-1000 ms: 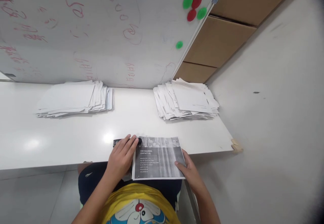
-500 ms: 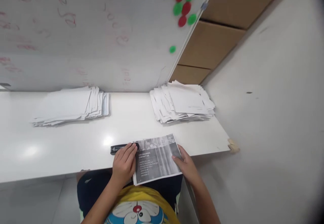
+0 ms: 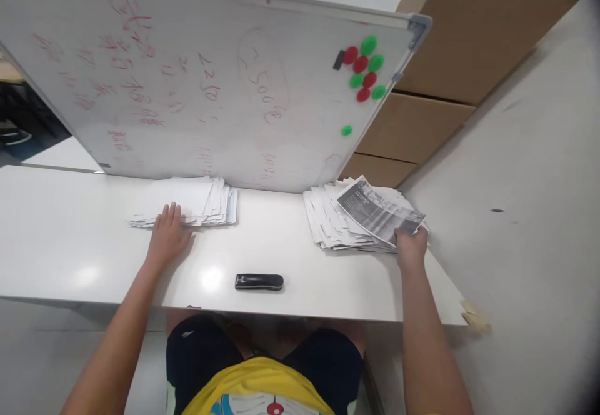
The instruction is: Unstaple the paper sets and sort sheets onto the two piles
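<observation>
My right hand [image 3: 411,244] grips the near right corner of a printed grey booklet [image 3: 375,210], which is over the right paper stack [image 3: 328,230]; whether the booklet rests fully on it I cannot tell. At the left, my left hand [image 3: 169,234] lies with fingers stretched out at the front edge of the left paper stack [image 3: 201,197], touching its sheets. Between the two hands, nearer to me, a black stapler [image 3: 259,282] lies on the white table [image 3: 300,259], touched by neither hand.
Behind the stacks stands a whiteboard [image 3: 300,90] with red writing and several red and green magnets [image 3: 360,64]. Cardboard boxes [image 3: 435,40] are piled at the back right beside a pale wall [image 3: 529,152]. Brown tape [image 3: 475,316] covers the table's right front corner.
My right hand has carried the booklet from near my lap to the right stack. My left hand has let go of the stapler and reached to the left stack. The view has lifted.
</observation>
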Demonstrator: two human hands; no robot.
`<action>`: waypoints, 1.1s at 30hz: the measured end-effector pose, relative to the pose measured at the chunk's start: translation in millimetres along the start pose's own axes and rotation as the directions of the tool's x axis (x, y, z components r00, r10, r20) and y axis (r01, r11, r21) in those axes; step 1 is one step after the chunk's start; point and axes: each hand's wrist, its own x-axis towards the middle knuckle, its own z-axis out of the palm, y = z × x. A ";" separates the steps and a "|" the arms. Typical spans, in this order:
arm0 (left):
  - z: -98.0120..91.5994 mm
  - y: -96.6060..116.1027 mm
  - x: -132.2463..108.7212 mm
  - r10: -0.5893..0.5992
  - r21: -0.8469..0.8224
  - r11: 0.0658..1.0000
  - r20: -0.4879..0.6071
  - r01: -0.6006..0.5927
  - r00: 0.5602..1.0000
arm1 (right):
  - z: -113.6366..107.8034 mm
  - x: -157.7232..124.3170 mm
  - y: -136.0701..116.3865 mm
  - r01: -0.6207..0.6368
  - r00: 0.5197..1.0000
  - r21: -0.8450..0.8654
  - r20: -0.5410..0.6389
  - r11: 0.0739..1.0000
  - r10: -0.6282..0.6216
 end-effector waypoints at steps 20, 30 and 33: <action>-38.0 122.7 -29.2 0.040 -0.637 0.699 -0.419 -0.325 0.907 | 41.4 -190.6 -80.5 0.188 0.539 0.457 0.692 0.869 -0.480; -12.6 37.1 43.0 -0.008 -0.349 0.936 0.088 0.038 0.996 | 11.4 -222.1 -56.2 -0.313 0.557 0.501 0.785 0.806 -0.272; 12.4 -8.7 48.7 -0.030 -0.064 0.997 0.124 0.038 0.992 | 4.8 -221.3 -45.7 -0.355 0.605 0.514 0.763 0.781 -0.227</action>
